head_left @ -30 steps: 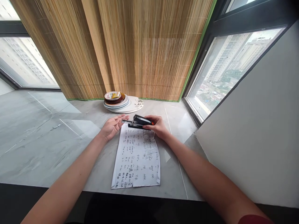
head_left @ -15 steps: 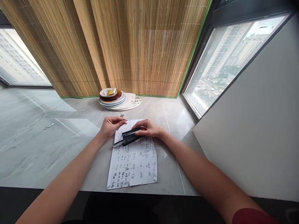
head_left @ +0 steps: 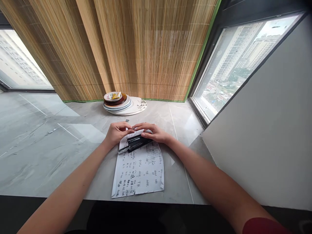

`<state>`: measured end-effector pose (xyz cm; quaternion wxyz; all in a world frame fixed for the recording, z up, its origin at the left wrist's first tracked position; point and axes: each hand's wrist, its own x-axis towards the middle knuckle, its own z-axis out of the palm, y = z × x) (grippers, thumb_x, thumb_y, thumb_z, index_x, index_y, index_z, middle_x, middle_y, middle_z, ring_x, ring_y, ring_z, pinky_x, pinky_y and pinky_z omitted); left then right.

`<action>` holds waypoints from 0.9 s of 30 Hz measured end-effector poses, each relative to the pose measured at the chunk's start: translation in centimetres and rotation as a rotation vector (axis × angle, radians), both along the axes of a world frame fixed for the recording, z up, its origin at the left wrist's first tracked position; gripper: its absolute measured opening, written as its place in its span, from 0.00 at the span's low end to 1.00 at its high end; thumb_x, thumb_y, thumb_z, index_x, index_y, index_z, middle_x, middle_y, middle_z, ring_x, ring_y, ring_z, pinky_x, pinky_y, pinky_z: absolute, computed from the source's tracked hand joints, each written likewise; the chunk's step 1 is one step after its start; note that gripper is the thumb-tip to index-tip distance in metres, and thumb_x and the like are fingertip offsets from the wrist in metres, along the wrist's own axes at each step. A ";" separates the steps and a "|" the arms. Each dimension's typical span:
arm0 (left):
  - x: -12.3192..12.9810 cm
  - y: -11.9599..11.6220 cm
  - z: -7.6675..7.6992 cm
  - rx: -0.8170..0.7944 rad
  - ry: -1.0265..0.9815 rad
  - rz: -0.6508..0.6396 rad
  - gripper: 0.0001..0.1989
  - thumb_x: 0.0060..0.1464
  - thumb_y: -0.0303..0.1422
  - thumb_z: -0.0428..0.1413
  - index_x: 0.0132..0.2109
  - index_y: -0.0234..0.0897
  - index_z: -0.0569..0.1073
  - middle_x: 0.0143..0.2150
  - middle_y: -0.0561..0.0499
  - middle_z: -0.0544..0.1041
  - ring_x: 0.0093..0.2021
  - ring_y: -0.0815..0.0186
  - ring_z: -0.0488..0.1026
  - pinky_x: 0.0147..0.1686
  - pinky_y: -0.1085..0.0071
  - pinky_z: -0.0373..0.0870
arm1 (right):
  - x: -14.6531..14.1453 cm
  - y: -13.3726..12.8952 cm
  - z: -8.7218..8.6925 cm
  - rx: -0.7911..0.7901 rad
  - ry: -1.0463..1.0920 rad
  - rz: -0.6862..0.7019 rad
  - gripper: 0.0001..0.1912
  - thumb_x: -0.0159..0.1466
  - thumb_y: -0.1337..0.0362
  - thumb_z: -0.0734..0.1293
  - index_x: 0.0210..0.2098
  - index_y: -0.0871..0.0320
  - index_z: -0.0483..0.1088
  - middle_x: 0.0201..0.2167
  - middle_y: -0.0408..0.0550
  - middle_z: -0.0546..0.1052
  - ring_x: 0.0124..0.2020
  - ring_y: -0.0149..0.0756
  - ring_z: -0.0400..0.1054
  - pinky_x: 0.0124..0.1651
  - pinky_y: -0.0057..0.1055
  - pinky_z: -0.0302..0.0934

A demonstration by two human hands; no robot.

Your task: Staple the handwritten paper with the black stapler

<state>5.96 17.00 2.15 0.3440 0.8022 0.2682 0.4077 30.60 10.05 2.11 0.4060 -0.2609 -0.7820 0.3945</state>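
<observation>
A black stapler (head_left: 140, 141) lies opened on a sheet of paper (head_left: 138, 175) covered in handwriting, its metal part sticking out to the left. Just above it, my left hand (head_left: 116, 131) pinches a tiny grey piece (head_left: 133, 128), perhaps staples, between thumb and fingertips. My right hand (head_left: 153, 132) is over the stapler's right end, its fingers stretched left so that the fingertips meet the tiny piece. The right thumb rests along the stapler's top.
Behind the hands stands a stack of plates (head_left: 117, 104) with a small yellow packet on top, beside a large oval plate (head_left: 140, 105). A small grey piece (head_left: 127, 120) lies near the paper's top. A bamboo blind (head_left: 136, 48) hangs behind; a wall rises at the right.
My right hand's fingers have stretched out from the stapler toward my left fingertips and now meet them. My left hand has shifted slightly right. The stapler lies about where it was.
</observation>
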 end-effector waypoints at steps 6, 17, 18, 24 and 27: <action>0.1 0.1 -0.1 0.041 0.009 0.011 0.10 0.53 0.40 0.68 0.33 0.38 0.82 0.31 0.47 0.80 0.28 0.66 0.71 0.27 0.69 0.64 | 0.0 0.1 0.1 0.052 -0.018 -0.005 0.20 0.71 0.52 0.65 0.59 0.50 0.73 0.61 0.51 0.73 0.63 0.44 0.65 0.56 0.41 0.66; -0.4 0.9 -0.1 0.109 0.040 0.174 0.13 0.61 0.42 0.61 0.36 0.38 0.82 0.32 0.49 0.80 0.31 0.65 0.73 0.30 0.70 0.65 | -0.1 0.6 -0.5 0.024 0.046 -0.395 0.15 0.70 0.54 0.65 0.49 0.53 0.78 0.51 0.49 0.80 0.53 0.41 0.71 0.52 0.36 0.64; -0.6 1.2 -0.2 0.127 0.058 0.256 0.14 0.63 0.42 0.58 0.38 0.38 0.82 0.33 0.48 0.80 0.32 0.65 0.73 0.31 0.70 0.66 | 0.1 0.8 -0.8 0.022 0.055 -0.565 0.14 0.70 0.55 0.64 0.45 0.54 0.78 0.47 0.49 0.81 0.50 0.41 0.72 0.51 0.37 0.64; -1.4 3.2 -1.8 0.257 0.370 0.344 0.19 0.65 0.38 0.51 0.57 0.40 0.77 0.56 0.43 0.76 0.53 0.55 0.72 0.54 0.60 0.68 | 1.3 2.0 -2.6 -0.062 -0.066 -1.305 0.09 0.63 0.64 0.62 0.32 0.55 0.75 0.34 0.52 0.79 0.46 0.48 0.67 0.53 0.46 0.60; -1.3 3.6 -2.6 0.234 0.518 0.302 0.20 0.65 0.36 0.50 0.60 0.44 0.76 0.64 0.45 0.72 0.60 0.51 0.68 0.61 0.53 0.63 | 1.5 2.4 -3.3 -0.132 -0.115 -1.325 0.07 0.60 0.66 0.63 0.30 0.54 0.73 0.33 0.53 0.78 0.49 0.51 0.65 0.54 0.48 0.59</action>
